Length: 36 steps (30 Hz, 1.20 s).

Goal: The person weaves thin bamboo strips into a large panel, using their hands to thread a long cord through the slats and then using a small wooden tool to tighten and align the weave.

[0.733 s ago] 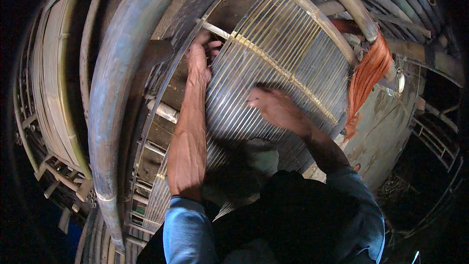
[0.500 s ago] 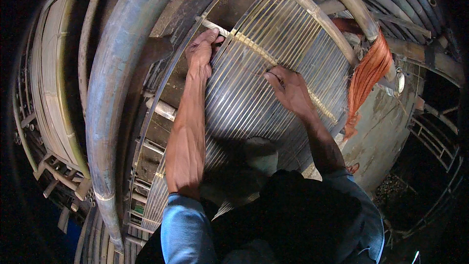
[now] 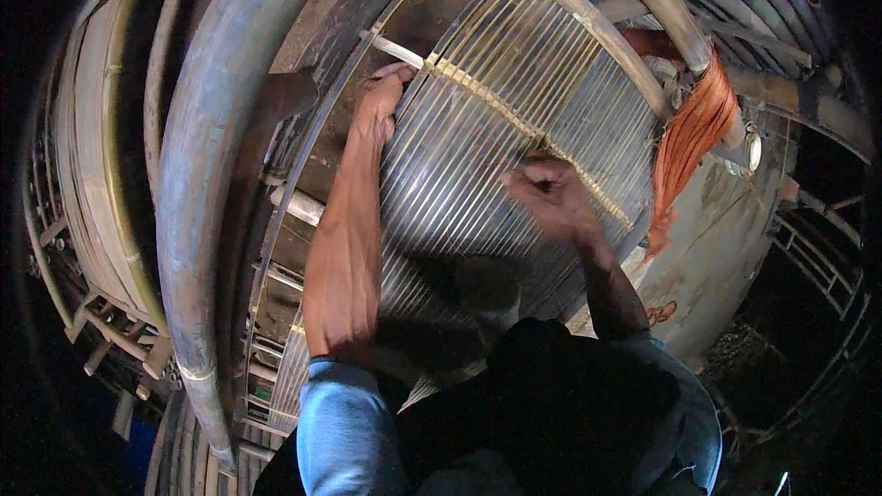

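A panel of thin, parallel bamboo slats (image 3: 459,161) lies slanting in front of me, with a pale bound crosspiece (image 3: 491,101) running over it. At the panel's left edge, just below the bare end of the cross rod (image 3: 397,50), my left hand (image 3: 378,101) is closed round the outermost slat; some fingertips are hidden there. Over the slats, right of the middle and a little below the crosspiece, my right hand (image 3: 551,197) is raised with curled fingers. It is slightly blurred, and whatever is pinched in it is too small to make out.
A thick bamboo pole (image 3: 207,156) runs along the left, past a bundle of flat strips (image 3: 92,147). An orange bundle of strands (image 3: 694,152) hangs from a bamboo pole (image 3: 675,18) at right. A frame rail (image 3: 588,14) curves across the panel's far side.
My right hand has lifted off the crosspiece and drawn back toward me, fingers still curled. My left hand has slid slightly down off the cross rod, along the panel's edge.
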Each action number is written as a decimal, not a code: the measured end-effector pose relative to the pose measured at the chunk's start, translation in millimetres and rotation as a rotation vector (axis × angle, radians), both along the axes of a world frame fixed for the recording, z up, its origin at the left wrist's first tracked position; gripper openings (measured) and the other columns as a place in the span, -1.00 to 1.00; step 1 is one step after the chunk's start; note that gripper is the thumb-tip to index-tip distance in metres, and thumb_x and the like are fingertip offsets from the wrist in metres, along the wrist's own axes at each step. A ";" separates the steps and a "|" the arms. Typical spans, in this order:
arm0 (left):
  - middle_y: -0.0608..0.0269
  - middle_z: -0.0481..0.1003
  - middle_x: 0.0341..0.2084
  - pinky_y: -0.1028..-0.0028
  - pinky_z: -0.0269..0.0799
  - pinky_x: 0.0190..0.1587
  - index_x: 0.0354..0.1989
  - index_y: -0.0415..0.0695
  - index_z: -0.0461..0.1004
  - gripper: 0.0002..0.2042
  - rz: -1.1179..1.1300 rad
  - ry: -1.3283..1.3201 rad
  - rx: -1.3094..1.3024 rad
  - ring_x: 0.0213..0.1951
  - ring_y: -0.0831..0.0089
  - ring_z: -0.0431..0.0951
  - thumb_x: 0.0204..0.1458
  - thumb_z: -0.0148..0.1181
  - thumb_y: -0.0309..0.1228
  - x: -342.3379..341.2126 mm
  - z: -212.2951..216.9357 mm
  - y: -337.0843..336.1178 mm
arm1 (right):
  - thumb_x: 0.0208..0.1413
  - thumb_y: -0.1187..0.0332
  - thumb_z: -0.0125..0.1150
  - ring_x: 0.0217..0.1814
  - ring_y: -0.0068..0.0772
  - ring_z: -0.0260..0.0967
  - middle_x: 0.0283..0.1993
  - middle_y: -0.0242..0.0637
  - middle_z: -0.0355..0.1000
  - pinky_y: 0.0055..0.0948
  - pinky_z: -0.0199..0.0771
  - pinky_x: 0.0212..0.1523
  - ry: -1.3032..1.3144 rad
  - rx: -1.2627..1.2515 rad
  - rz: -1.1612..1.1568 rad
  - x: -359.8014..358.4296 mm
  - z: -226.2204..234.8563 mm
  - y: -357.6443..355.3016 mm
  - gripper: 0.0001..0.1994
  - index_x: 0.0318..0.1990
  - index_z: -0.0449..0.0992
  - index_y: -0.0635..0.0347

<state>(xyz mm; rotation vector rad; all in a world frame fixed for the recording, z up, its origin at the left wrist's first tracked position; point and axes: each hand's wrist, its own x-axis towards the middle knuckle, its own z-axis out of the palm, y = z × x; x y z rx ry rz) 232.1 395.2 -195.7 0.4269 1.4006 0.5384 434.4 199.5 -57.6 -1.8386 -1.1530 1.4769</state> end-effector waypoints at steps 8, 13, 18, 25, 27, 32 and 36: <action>0.21 0.59 -0.31 0.45 0.51 -0.21 -0.14 -0.23 0.62 -0.78 0.005 -0.166 0.096 -0.32 0.42 0.55 0.06 0.18 -0.50 -3.8 25.6 -7.8 | 0.20 0.21 0.29 0.06 -0.33 0.40 0.17 -0.23 0.41 -0.37 0.31 0.14 0.516 0.234 -0.275 26.4 36.8 38.7 -0.69 -0.38 0.62 0.34; 0.21 0.57 -0.37 0.43 0.49 -0.25 -0.18 -0.21 0.62 -0.76 -0.019 -0.173 -0.051 -0.35 0.42 0.53 0.06 0.14 -0.37 -5.9 26.0 -5.2 | 0.33 0.04 0.07 0.47 0.03 0.16 0.35 0.11 0.28 -0.11 -0.15 0.49 1.011 0.568 -0.390 1.7 32.8 96.3 -0.67 -0.20 0.62 0.06; 0.16 0.56 -0.40 0.38 0.44 -0.27 -0.28 -0.24 0.63 -0.70 -0.220 0.001 -0.048 -0.35 0.39 0.53 0.05 0.10 -0.26 -4.0 26.9 -5.1 | 0.41 0.05 -0.09 0.11 -0.23 0.40 -0.04 -0.16 0.49 -0.07 0.21 0.29 1.324 0.544 -0.312 10.7 27.2 118.3 -0.59 -0.23 0.48 0.24; -0.13 0.60 -0.28 0.23 0.40 -0.09 -0.27 -0.31 0.60 -0.62 -0.393 0.348 0.251 -0.23 0.10 0.57 0.05 0.00 -0.21 -3.7 24.5 -10.7 | 0.41 0.14 -0.07 -0.22 -0.39 0.33 -0.30 -0.31 0.41 -0.23 0.31 0.14 0.904 0.553 -0.404 19.0 35.0 75.0 -0.67 -0.18 0.49 0.22; -0.17 0.60 -0.25 0.20 0.40 -0.07 -0.26 -0.28 0.61 -0.62 -0.454 0.468 0.372 -0.20 0.04 0.58 0.04 -0.01 -0.22 -7.8 22.3 -9.8 | 0.36 0.22 0.00 -0.17 -0.41 0.36 -0.18 -0.26 0.48 -0.31 0.34 0.08 0.887 0.438 -0.254 -11.8 52.5 38.4 -0.72 -0.19 0.53 0.25; -0.08 0.60 -0.12 0.22 0.41 0.05 -0.15 -0.17 0.63 -0.63 -0.593 0.557 0.593 -0.08 -0.01 0.58 0.09 -0.07 -0.25 -8.3 31.7 -12.1 | 0.27 0.33 0.12 -0.15 -0.37 0.36 -0.21 -0.29 0.49 -0.34 0.26 0.05 0.454 0.177 0.274 -29.3 70.0 3.3 -0.74 -0.44 0.58 0.24; 0.01 0.58 -0.01 0.27 0.37 0.18 0.01 -0.08 0.60 -0.59 -0.475 0.391 0.580 0.08 0.07 0.56 0.16 -0.05 -0.15 -27.2 70.7 -39.5 | 0.18 0.24 0.24 -0.30 -0.23 0.35 -0.52 -0.38 0.34 -0.17 0.25 0.03 0.135 0.473 0.954 -26.2 49.2 -3.3 -0.71 -0.56 0.49 0.12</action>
